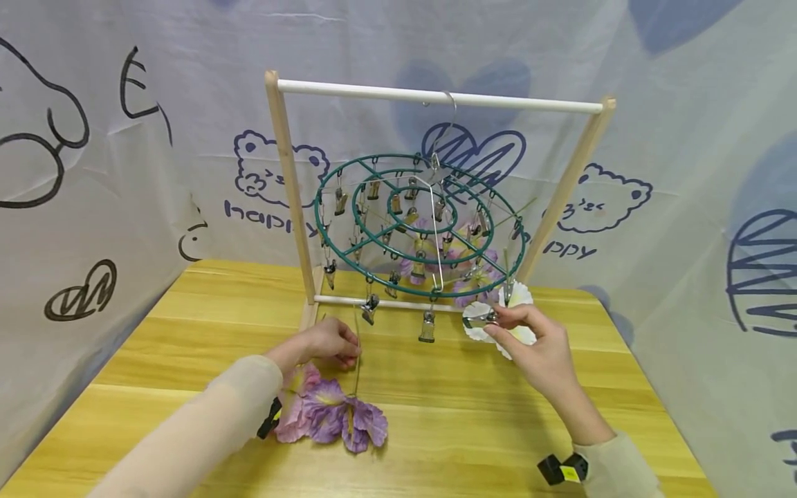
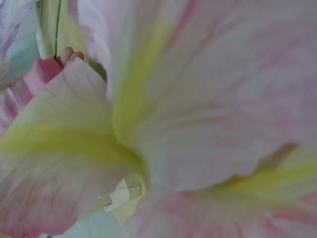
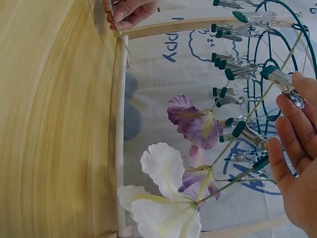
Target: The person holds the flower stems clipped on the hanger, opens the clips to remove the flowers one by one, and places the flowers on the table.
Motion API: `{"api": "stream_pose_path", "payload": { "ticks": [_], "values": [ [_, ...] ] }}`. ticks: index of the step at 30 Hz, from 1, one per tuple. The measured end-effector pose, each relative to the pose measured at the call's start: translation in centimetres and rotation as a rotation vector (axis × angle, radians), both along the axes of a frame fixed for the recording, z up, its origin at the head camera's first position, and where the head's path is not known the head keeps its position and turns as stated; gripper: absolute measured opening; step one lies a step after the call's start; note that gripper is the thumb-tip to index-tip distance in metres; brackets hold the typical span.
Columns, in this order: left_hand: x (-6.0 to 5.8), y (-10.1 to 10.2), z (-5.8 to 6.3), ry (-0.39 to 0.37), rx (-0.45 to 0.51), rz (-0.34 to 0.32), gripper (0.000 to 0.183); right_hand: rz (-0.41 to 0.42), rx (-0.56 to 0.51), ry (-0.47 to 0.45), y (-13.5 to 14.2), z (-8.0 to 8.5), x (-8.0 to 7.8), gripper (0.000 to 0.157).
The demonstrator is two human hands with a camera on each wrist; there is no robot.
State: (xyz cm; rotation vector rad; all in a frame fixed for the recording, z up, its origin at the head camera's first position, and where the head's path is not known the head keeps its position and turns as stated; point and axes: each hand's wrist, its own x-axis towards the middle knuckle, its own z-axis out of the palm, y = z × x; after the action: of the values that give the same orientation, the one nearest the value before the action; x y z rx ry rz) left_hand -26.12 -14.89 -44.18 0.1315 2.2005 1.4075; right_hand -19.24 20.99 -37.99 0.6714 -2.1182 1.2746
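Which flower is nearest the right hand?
The white flower, just behind the right hand in the head view; every other visible flower is pink or purple.

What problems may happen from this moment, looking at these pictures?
The clip pinched by the right hand's grip might slip free. The white flower is close by and could be bumped. The round green rack hangs from the white bar by a hook, so a pull might tilt or swing it.

Soft, even light brightens the head view, with a faint shadow on the counter [image 1: 436,443] at five o'clock. Left wrist: petals [image 2: 213,94] loom dim and out of focus. Right wrist: clearer, the counter's grain bowed at nine o'clock.
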Motion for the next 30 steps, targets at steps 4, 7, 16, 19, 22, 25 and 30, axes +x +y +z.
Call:
{"api": "stream_pose_path", "payload": {
  "ticks": [4, 7, 16, 19, 22, 25, 30],
  "values": [
    [-0.2, 0.1, -0.5, -0.003, 0.001, 0.002, 0.011, -0.006, 0.005, 0.002, 0.1, 0.0, 0.0, 0.035],
    [-0.2, 0.2, -0.8, -0.003, -0.009, 0.001, 0.011, -0.007, 0.008, 0.005, 0.1, 0.0, 0.0, 0.035],
    [0.2, 0.2, -1.2, -0.014, -0.04, 0.035, 0.01, 0.017, -0.019, 0.014, 0.0, 0.2, 0.2, 0.035],
    [0.2, 0.1, -1.2, -0.019, -0.046, 0.043, 0.01, 0.027, -0.03, 0.019, 0.0, 0.2, 0.3, 0.035],
    [0.4, 0.1, -1.0, -0.013, -0.055, 0.03, 0.01, 0.034, -0.041, 0.024, 0.0, 0.3, 0.3, 0.036],
    [0.5, 0.1, -0.7, -0.01, -0.059, 0.012, 0.008, 0.042, -0.054, 0.03, 0.0, 0.3, 0.3, 0.037],
    [0.6, 0.4, -0.7, 0.006, -0.089, 0.031, 0.008, 0.053, -0.081, 0.05, 0.0, 0.3, 0.3, 0.038]
  ]
}}
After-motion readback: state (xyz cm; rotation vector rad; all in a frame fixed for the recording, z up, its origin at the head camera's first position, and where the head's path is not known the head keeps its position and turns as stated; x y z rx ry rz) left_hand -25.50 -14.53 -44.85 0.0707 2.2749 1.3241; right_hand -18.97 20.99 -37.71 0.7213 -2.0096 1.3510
